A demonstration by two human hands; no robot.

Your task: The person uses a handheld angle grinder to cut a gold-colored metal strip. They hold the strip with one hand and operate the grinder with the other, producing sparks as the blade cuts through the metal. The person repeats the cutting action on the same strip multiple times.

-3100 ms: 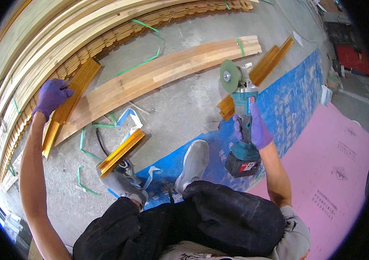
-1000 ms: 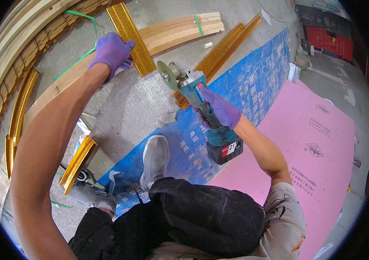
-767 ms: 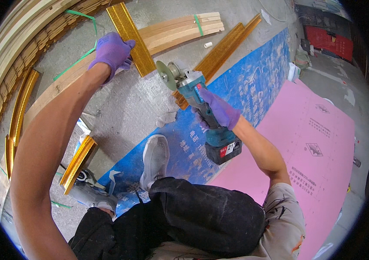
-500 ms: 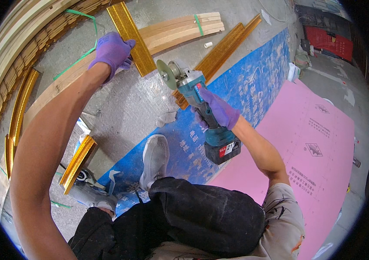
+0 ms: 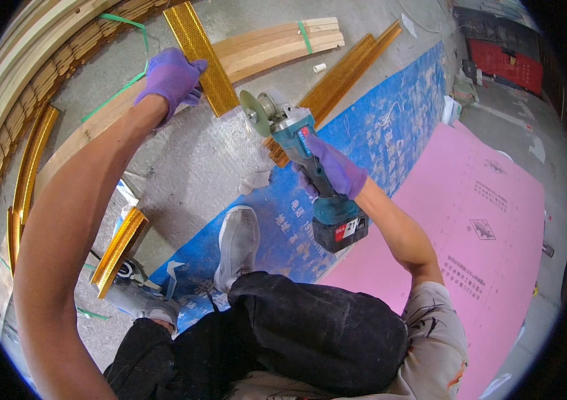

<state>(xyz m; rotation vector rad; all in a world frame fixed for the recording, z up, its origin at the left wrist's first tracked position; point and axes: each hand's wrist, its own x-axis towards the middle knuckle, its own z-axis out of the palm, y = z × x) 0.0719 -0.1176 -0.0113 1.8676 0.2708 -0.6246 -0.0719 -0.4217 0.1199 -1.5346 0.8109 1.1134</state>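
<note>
My left hand (image 5: 171,83), in a purple glove, grips a flat gold patterned trim piece (image 5: 197,50) held slanting over the wooden boards. My right hand (image 5: 333,170), also gloved in purple, is closed on the handle of a teal cordless angle grinder (image 5: 295,125) with a black battery at its lower end. The grinder's pale green disc (image 5: 251,112) is close to the lower end of the gold piece; whether they touch I cannot tell. Behind the grinder lie longer gold trims (image 5: 353,67) on the floor.
Stacked timber (image 5: 10,87) lines the left side, more gold trims (image 5: 33,163) beside it. A short gold piece (image 5: 117,253) lies by my left foot. Bundled boards (image 5: 277,50) cross the concrete (image 5: 150,160). A blue sheet (image 5: 390,127) and pink board (image 5: 463,267) lie rightward.
Since 3.1 seconds ago my left hand has moved up and right with a gold piece, and the grinder has shifted left, its disc toward that piece. Over the last second there is barely any movement.
</note>
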